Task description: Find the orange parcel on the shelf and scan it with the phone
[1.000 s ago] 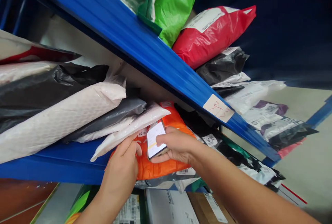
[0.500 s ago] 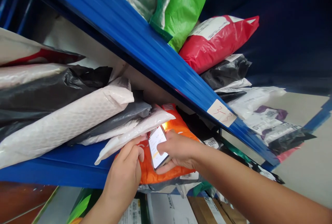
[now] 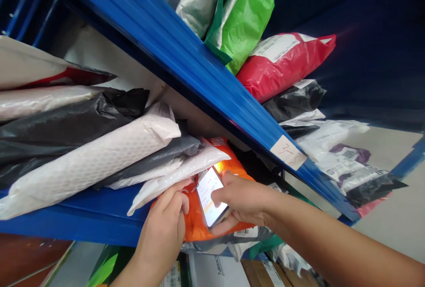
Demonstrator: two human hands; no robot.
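My right hand (image 3: 237, 200) is wrapped round a smartphone (image 3: 211, 196) with a lit screen, the thumb over its lower part. The phone is tilted above an orange plastic mailer bag (image 3: 194, 223), and a bright light shows on the bag beyond the phone's top edge. My left hand (image 3: 166, 218) is closed, fingers curled at the orange bag's left side, just under a white plastic parcel (image 3: 181, 174). What its fingertips grip is hidden. The phone and my right hand cover much of the orange bag.
Blue shelf beams (image 3: 186, 65) cross the view; one bears a handwritten label (image 3: 288, 152). Left lie a bubble-wrapped parcel (image 3: 96, 163) and black bags (image 3: 59, 123). Above are green (image 3: 249, 21) and red parcels (image 3: 285, 67), with white and black ones right. Boxes (image 3: 215, 271) stand below.
The whole view has shifted, so shelves and parcels sit slightly lower and further right. The phone and right hand have moved a little right with it. Both hands keep much the same pose.
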